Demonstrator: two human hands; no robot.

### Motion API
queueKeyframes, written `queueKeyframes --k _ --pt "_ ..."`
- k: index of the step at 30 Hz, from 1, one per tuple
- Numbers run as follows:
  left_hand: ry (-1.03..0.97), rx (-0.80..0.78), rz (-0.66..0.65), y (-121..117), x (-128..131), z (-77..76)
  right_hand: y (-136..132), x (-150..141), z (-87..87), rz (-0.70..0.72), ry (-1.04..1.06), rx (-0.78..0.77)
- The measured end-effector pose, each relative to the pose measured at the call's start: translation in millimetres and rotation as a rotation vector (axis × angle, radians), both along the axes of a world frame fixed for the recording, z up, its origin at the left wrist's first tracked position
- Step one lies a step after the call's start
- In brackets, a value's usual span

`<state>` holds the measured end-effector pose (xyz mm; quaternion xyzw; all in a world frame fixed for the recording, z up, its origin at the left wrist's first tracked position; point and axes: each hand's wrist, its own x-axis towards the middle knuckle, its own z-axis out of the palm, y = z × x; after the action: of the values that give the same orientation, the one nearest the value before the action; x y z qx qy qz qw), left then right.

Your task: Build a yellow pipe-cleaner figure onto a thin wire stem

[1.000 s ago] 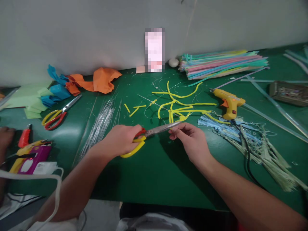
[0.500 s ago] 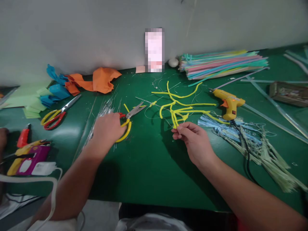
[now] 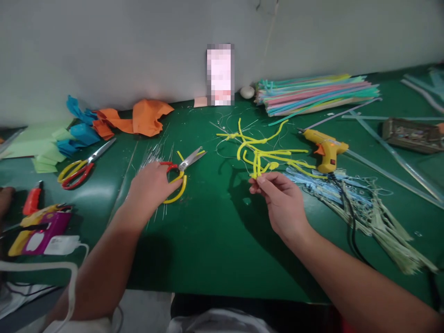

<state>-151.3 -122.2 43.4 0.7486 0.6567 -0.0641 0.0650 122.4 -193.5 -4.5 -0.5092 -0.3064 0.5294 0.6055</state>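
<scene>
Between my right hand's [image 3: 282, 201] thumb and fingers is the lower end of a bent yellow pipe cleaner piece [image 3: 257, 162], raised over the table. Other yellow pipe cleaners [image 3: 294, 151] lie behind it, and their overlap hides where one ends and another begins. A small twisted yellow piece on a thin wire [image 3: 231, 136] lies just beyond. My left hand [image 3: 151, 185] grips scissors [image 3: 182, 169] with red and yellow handles, blades slightly apart and pointing away to the right. Its fingertips are partly hidden. Short yellow offcuts [image 3: 179, 155] lie by the blades, and thin wires [image 3: 154, 155] beside the hand.
At right are a yellow glue gun [image 3: 326, 147], tassels [image 3: 360, 199], a pipe cleaner bundle [image 3: 315, 96] and a small box [image 3: 409, 135]. At left lie second scissors [image 3: 86, 165], orange paper [image 3: 151, 118] and a purple device [image 3: 46, 231]. Another person's hand [image 3: 6, 199] shows at the left edge.
The held yellow piece has turned in my right hand, and its upper parts have shifted. The scissors' blades are closer together and slightly further left. My left hand stays on them.
</scene>
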Motion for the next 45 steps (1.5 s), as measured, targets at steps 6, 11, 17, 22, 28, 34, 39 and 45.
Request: queueKeyframes --k 6,11,17,22,28,34,39,45 --pt "-0.028 -0.043 -0.052 -3.6 -10.6 7.1 -3.7 -2.6 -3.3 0.011 -0.052 0.052" --pt "-0.453 0.077 -0.01 -27.2 20.4 11.4 -7.9 -3.7 -1.5 0.0 -0.01 0.109" --pt "-1.302 -0.346 -0.069 -57.2 93.8 -15.9 -11.5 -7.3 0.8 0.083 -0.066 0.121" --pt "-1.57 -0.242 0.079 -58.3 125.9 -34.1 -10.4 -6.5 3.8 0.174 -0.224 0.16" --pt "-1.612 -0.177 0.176 -49.9 122.9 -36.4 -5.8 -2.2 2.8 0.251 -0.277 0.124" --pt "-1.625 -0.225 0.205 -43.9 115.3 -40.6 -5.2 -2.0 3.9 0.203 -0.213 0.01" --pt "-1.706 -0.346 0.134 -44.9 112.7 -43.5 5.8 9.2 3.7 0.04 0.045 -0.008" --pt "-1.702 -0.426 0.096 -48.7 112.0 -47.0 14.0 18.6 7.0 -0.064 0.179 0.055"
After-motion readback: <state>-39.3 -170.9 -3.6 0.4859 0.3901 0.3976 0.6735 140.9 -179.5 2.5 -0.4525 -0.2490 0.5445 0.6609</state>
